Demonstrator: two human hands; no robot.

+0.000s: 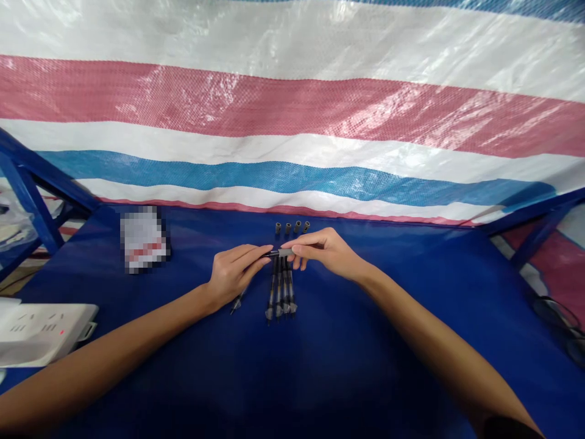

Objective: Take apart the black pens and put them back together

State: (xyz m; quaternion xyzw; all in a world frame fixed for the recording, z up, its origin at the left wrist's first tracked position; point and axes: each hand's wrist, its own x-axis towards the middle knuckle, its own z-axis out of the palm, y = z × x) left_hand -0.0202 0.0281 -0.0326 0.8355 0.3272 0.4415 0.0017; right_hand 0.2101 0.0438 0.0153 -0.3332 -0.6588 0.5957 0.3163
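My left hand (235, 273) is closed on a black pen (273, 253), held nearly level above the table. My right hand (326, 251) pinches a grey cap (286, 252) at the pen's right end, the two parts touching. Whether the cap is fully seated I cannot tell. Just below the hands, several slim dark pens (279, 289) lie side by side with clear pieces at their near ends. A thin dark tip with a clear piece (237, 303) shows under my left hand; whether it belongs to the held pen is hidden.
Several short dark hollow caps (287, 228) stand in a row near the back of the blue table (365, 366). A blurred-out packet (142, 239) lies back left, a white power strip (48, 332) at the left edge. Behind hangs a striped plastic sheet (292, 110).
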